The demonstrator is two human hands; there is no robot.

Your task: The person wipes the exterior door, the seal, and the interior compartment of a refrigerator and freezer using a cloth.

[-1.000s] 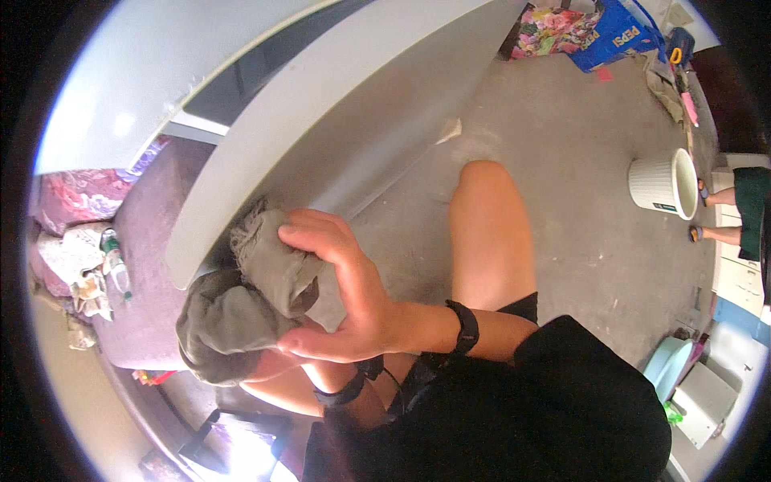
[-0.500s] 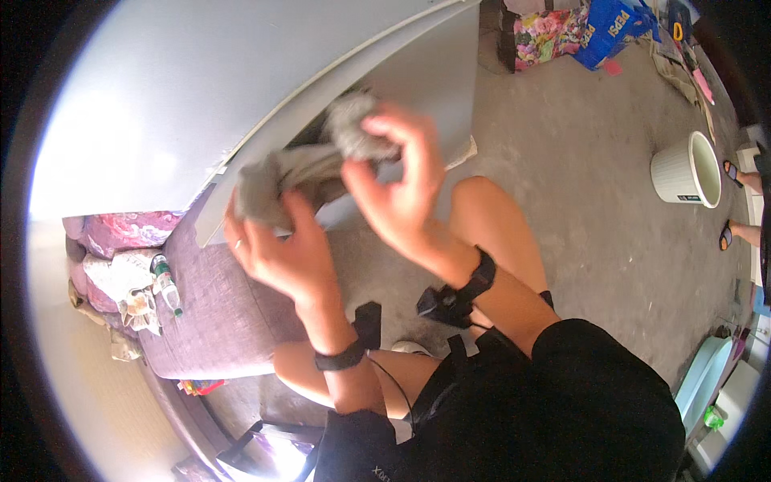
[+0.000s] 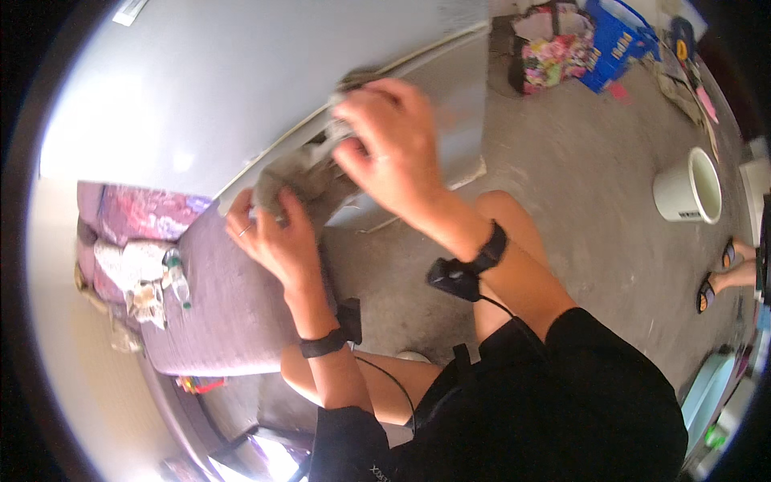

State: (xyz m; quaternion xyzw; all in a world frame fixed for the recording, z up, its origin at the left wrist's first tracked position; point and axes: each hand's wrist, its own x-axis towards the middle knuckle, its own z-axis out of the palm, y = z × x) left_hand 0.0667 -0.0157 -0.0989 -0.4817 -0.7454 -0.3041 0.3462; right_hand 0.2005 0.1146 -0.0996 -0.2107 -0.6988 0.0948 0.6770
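Observation:
A grey-green cloth (image 3: pixel 301 175) is stretched between my two hands, in front of the pale grey panel of a large cabinet or fridge (image 3: pixel 233 88). My left hand (image 3: pixel 277 237) grips its lower left end, the fingers curled over the fabric. Higher and to the right, my right hand (image 3: pixel 391 140) pinches the other end, bunched against the panel near its pale edge strip. Parts of the cloth are blurred and covered by my fingers. Each of my wrists bears a black strap with a small device.
At left stands a purple sofa (image 3: pixel 217 297) with a plastic bottle (image 3: pixel 177 279) on it. A pale bucket (image 3: pixel 685 189) is on the concrete floor at right, near another person's sandalled feet (image 3: pixel 719 285). A floral bag (image 3: pixel 554 60) and a blue bag (image 3: pixel 614 48) lie far right.
My right hand has turned palm-down and pressed its end of the cloth toward the panel. My left hand stays on the other end. The view has shifted slightly.

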